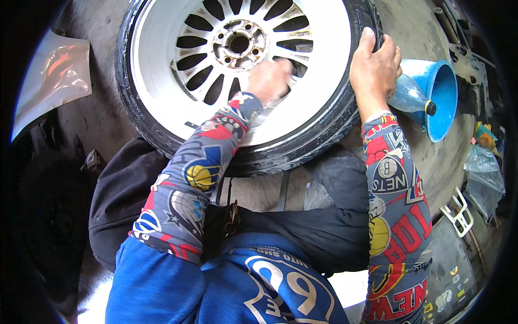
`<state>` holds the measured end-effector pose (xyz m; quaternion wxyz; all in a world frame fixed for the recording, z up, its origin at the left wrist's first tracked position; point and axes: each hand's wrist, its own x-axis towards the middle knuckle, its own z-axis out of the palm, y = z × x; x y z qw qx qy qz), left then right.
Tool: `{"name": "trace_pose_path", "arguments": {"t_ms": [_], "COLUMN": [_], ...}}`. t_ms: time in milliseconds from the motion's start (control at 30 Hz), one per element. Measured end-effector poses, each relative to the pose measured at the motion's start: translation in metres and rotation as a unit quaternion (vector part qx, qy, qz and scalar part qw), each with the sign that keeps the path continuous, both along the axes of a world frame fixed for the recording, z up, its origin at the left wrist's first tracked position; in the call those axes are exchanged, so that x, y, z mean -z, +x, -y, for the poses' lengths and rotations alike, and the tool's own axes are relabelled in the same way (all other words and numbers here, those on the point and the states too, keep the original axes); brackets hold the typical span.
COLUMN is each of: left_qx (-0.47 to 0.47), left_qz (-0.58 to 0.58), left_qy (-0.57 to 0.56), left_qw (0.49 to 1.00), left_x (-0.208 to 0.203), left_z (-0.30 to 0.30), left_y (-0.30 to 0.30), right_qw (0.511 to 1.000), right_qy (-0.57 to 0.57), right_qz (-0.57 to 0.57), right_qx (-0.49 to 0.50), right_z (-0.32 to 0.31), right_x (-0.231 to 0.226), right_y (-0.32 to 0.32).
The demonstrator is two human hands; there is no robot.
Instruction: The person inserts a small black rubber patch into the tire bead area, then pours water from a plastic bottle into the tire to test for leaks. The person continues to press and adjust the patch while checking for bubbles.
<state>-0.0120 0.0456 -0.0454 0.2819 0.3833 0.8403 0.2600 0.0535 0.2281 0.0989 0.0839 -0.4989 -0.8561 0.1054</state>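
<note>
A car wheel fills the upper middle, with the inner side of its pale multi-spoke rim (154, 81) facing me. The black tire (270, 166) around the rim looks wet. My left hand (268, 81) is over the lower spokes, just below the hub (239, 44), and motion blurs it. Its fingers look curled closed; a pale smear shows below them, and what they hold is hidden. My right hand (376, 67) grips the tire's right edge, fingers over its outer side. Both forearms wear patterned sleeves.
Right of the wheel, a clear plastic bottle (406, 96) with a dark cap lies against a tipped blue bucket (445, 100). Farther right are a clear plastic bag (482, 170) and a white slotted part (460, 215). A shiny pale sheet (67, 73) stands at the left.
</note>
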Motion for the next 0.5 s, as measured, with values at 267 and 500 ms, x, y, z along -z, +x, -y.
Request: {"name": "trace_pose_path", "arguments": {"t_ms": [267,500], "left_qx": [0.027,0.053], "left_qz": [-0.09,0.039], "left_qy": [0.002,-0.073], "left_qw": [0.996,0.995], "left_x": [-0.01,-0.005], "left_z": [0.031,0.048], "left_y": [-0.017,0.001], "right_qw": [1.0,0.999], "right_qy": [0.017,0.042], "right_qz": [-0.007,-0.014], "right_qx": [-0.01,-0.007], "right_z": [-0.001,-0.001], "right_x": [0.001,0.003], "right_y": [0.0,-0.002]}}
